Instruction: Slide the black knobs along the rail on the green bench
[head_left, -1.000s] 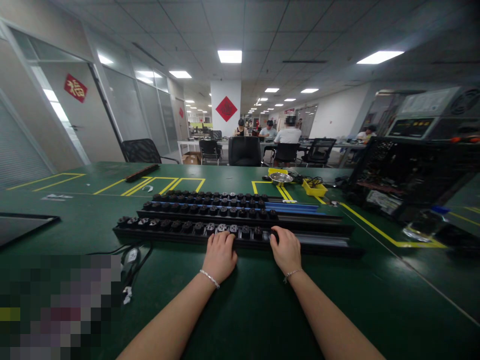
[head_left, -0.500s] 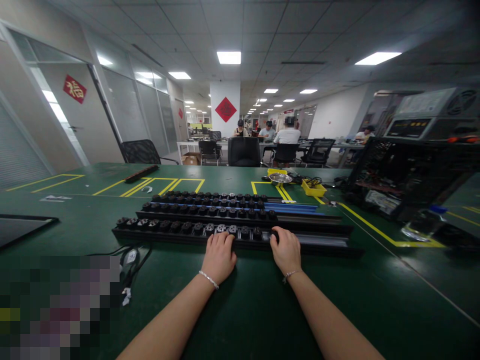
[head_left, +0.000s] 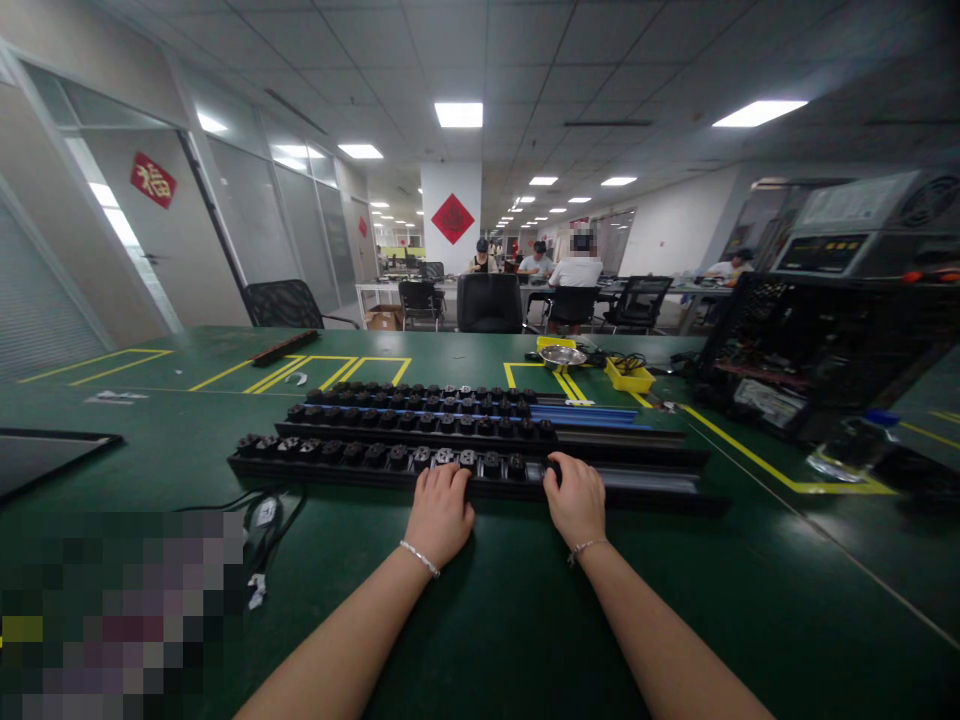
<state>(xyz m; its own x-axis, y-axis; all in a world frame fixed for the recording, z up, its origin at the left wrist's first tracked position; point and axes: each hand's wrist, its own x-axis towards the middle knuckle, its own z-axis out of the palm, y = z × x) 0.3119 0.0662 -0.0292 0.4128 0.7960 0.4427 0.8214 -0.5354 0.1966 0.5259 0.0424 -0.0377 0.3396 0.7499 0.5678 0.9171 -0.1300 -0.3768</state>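
Observation:
Three long black rails [head_left: 645, 487] lie side by side on the green table [head_left: 525, 610], each carrying a row of several small black round parts [head_left: 352, 452]. My left hand [head_left: 440, 512] rests on the front edge of the nearest rail, fingers curled down against it. My right hand [head_left: 576, 500] sits a little to the right on the same rail, its fingers bent over a black part at the end of the row. What the fingertips pinch is hidden.
A black cable [head_left: 262, 515] with white tags trails off the rail's left end. Yellow trays [head_left: 628, 376] and a metal bowl [head_left: 562, 354] sit behind. An open computer case [head_left: 817, 350] stands at the right. People sit at far desks [head_left: 576, 272]. A dark tray [head_left: 45, 455] lies left.

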